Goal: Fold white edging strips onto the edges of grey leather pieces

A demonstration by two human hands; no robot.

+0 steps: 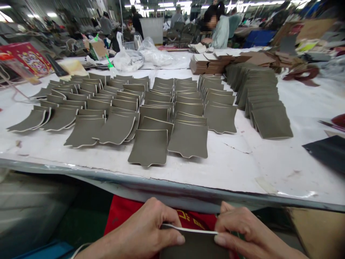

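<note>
Between my two hands is a dark olive-grey leather-like panel (195,246) with a pale upper edge, held low in front of the table; its lower part runs out of the picture. My left hand (153,230) pinches the panel's top left corner between thumb and fingers. At the opposite corner, my right hand (239,230) grips in the same way, thumb on the near face. Beyond the table edge, rows of similar panels (151,144) lie overlapping, some with curled edges and a small tab on the near side.
The white-covered table (229,169) has its front edge just past my hands. A fanned stack of olive panels (272,118) lies right, brown pieces (208,64) behind. Dark material (329,153) is at the right edge, plastic bags (129,59) at the back. A co-worker (221,30) sits across.
</note>
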